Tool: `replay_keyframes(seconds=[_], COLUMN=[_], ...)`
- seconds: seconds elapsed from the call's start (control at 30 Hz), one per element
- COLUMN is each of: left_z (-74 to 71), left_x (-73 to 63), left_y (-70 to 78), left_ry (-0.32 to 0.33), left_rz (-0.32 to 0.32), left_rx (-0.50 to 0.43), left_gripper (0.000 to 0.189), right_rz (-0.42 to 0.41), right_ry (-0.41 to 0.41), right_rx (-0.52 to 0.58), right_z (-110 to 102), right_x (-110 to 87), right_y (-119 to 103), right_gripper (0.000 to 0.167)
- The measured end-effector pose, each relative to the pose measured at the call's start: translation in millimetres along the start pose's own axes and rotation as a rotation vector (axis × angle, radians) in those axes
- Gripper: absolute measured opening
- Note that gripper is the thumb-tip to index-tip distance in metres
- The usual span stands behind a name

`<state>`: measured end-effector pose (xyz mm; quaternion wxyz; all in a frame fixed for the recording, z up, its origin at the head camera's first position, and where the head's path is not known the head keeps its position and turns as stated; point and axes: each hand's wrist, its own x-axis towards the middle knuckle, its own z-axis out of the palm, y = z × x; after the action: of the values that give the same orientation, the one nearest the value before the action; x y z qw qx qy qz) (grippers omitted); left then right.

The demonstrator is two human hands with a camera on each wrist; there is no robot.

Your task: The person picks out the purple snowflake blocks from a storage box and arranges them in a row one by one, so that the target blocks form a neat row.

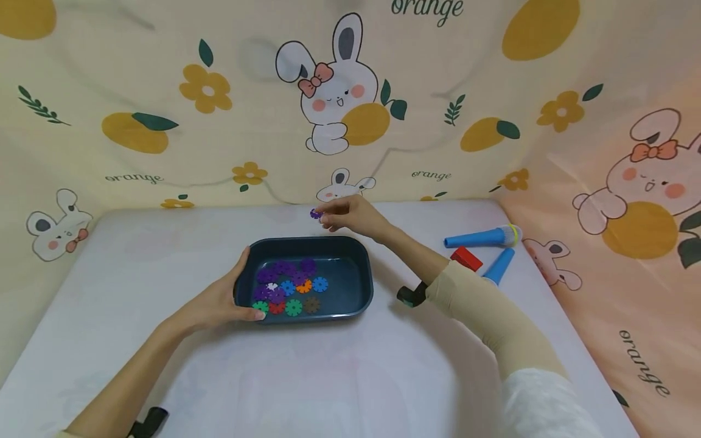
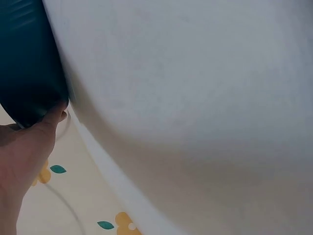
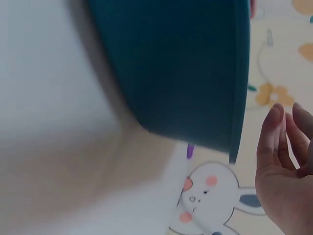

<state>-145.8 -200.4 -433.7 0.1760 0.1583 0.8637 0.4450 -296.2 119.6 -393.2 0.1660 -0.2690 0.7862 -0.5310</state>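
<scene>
A dark teal tray [image 1: 356,307] sits on the table and holds purple, blue, green, red, orange, brown and white notched discs [image 1: 293,307]. My left hand [image 1: 230,298] grips its left end, the thumb at the front corner and the fingers behind the rim. My right hand [image 1: 353,216] is raised beyond the tray's far rim. At its fingertips in the head view shows a purple notched piece [image 1: 315,213]. In the right wrist view, the right hand [image 3: 286,166] shows nothing between thumb and fingers, and a purple piece [image 3: 190,150] appears apart from it, past the tray.
Two blue toy microphones [image 1: 476,237] and a red block [image 1: 467,258] lie at the table's right side, beside the right forearm. A cloth [image 1: 230,140] printed with rabbits and oranges hangs behind the white table [image 1: 306,377].
</scene>
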Motion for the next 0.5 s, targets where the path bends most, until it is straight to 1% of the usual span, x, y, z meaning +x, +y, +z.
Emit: replay_keyframes(seconds=[0.07,0.27,0.37,0.5], left_z=[-0.4,-0.7,-0.3,0.5], left_x=[0.2,-0.2,-0.6,0.0], left_y=[0.5,-1.4,-2.6,-1.9], left_ry=[-0.001,-0.016,-0.021,-0.018], left_rz=[0.002,0.017,0.02,0.02], left_rx=[0.002,-0.006,-0.017,-0.027], left_gripper=[0.135,0.139,0.14,0.141], right_rz=[-0.005,0.023,0.033,0.048], right_ry=[-0.01,-0.027,-0.038,-0.029], right_rx=[0.013,0.06,0.054,0.017], right_z=[5.2,21.4,28.6,37.1], right_x=[-6.5,-20.5,-23.9,-28.2], right_y=[-1.2,1.1,2.0,0.8], right_gripper=[0.029,0.028,0.029,0.027])
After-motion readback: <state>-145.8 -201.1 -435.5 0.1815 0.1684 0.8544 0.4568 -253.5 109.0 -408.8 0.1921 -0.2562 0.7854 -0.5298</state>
